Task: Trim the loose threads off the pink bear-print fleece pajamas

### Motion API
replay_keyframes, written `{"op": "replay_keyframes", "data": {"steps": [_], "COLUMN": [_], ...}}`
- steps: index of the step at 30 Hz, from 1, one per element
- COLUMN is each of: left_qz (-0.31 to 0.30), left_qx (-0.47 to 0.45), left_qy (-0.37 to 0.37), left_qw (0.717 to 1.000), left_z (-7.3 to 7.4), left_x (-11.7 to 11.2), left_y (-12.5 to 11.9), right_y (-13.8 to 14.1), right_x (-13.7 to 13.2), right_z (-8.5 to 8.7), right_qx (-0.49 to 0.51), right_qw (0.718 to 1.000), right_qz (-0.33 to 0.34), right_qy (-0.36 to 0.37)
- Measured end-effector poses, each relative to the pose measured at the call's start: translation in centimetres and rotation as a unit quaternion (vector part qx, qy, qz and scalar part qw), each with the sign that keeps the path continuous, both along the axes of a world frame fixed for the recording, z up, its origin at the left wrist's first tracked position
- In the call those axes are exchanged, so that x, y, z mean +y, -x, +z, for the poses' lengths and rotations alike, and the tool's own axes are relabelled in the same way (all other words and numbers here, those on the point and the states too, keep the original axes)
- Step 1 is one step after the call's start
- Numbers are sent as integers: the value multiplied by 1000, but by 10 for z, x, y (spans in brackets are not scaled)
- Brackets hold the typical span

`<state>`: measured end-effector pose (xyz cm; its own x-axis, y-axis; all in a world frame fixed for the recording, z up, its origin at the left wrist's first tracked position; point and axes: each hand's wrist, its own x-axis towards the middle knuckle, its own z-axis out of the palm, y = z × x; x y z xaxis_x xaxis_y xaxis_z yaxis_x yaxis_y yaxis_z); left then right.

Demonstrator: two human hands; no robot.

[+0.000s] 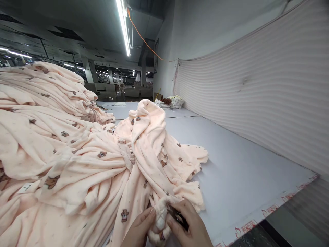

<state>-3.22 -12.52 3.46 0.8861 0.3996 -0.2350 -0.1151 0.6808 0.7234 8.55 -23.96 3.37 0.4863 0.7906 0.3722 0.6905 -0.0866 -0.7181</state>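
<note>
A heap of peach fleece fabric point(77, 161) printed with small brown bears lies on a white table point(244, 164). At the bottom edge, my left hand point(140, 228) pinches a bunched fluffy end of the fabric point(160, 219). My right hand point(189, 226) is closed round a small dark tool point(177, 215) and holds it against that same bunched end. Both hands touch the cloth.
More of the same fabric is piled high at the left point(43, 89). A ribbed pale cloth point(257, 103) hangs along the right wall. Stacks of folded goods point(171, 102) sit at the table's far end. The table edge point(269, 209) runs at bottom right.
</note>
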Motion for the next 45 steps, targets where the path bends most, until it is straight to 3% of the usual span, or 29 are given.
{"op": "replay_keyframes", "data": {"steps": [4, 8, 13, 17, 22, 25, 29, 31, 34, 36, 38, 40, 42, 43, 45], "left_qz": [7, -9, -42, -56, -28, 4, 167, 180, 146, 78, -54, -169, -211, -209, -174], "left_qx": [6, 25, -39, -20, 83, 104, 102, 90, 75, 85, 124, 179, 226, 240, 249], "left_qy": [7, -20, 31, 45, -106, -174, -356, -364, -405, -511, -616, -674, -703, -710, -712], "left_qw": [1000, 999, 998, 997, 991, 979, 914, 909, 900, 852, 776, 696, 641, 628, 633], "left_z": [-4, -8, 5, 10, 4, 3, 10, 15, 22, 23, 18, 6, -12, -22, -39], "left_x": [-1, 2, 3, -1, -4, 5, 24, 30, 33, 31, 26, 19, 12, 9, 4], "left_y": [-1, -1, 0, -2, -5, 2, 13, 15, 13, 10, 6, 2, -2, -3, -4], "right_y": [6, 6, -1, -3, 1, -12, -41, -48, -47, -43, -42, -42, -43, -43, -42], "right_x": [-4, -2, -5, -12, -14, -21, -34, -33, -24, -19, -19, -23, -27, -29, -29], "right_z": [-3, 0, 8, 12, 3, -3, -21, -33, -51, -59, -64, -66, -65, -64, -58], "right_qx": [-66, -22, 21, 36, 11, 41, 59, 43, 15, 11, 9, 9, 4, 1, 1], "right_qw": [997, 999, 999, 998, 1000, 999, 993, 991, 991, 991, 991, 991, 991, 991, 991], "right_qz": [-28, -20, -6, 40, -5, -1, -106, -115, -84, -86, -83, -71, -63, -63, -72], "right_qy": [29, 26, 26, 24, 2, -33, -13, 47, 99, 105, 107, 109, 116, 121, 117]}}
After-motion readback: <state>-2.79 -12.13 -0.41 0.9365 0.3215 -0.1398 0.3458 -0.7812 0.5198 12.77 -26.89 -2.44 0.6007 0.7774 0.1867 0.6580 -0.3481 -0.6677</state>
